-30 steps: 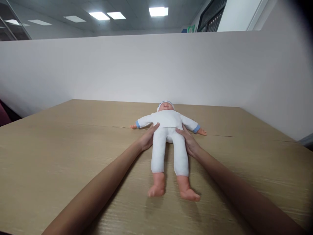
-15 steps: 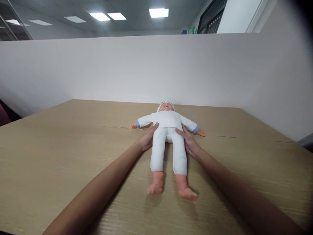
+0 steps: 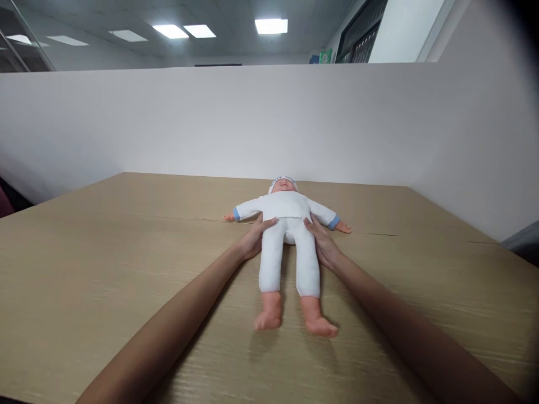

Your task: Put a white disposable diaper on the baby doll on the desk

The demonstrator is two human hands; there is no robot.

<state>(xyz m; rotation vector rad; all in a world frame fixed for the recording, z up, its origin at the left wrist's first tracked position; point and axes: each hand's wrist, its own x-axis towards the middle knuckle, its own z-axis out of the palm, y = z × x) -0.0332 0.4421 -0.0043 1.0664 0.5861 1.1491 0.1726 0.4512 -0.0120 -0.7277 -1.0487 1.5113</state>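
Observation:
A baby doll [image 3: 287,205] in a white suit with blue cuffs and a white printed cap lies on its back on the wooden table [image 3: 126,269]. Its head points away from me, its arms are spread and its bare feet point toward me. My left hand [image 3: 254,238] grips the doll's hip on the left side, thumb on top of the white cloth. On the right side my right hand [image 3: 323,242] holds the other hip, thumb also on top. The other fingers of both hands are partly hidden beside and under the doll.
A white partition [image 3: 269,123] rises behind the table's far edge and continues along the right. A dark grey object [image 3: 524,238] shows past the right table edge. Something dark red [image 3: 5,203] is at the far left.
My left thumb has shifted slightly inward over the doll's hip. Both hands remain on the doll, and the whole view has moved slightly.

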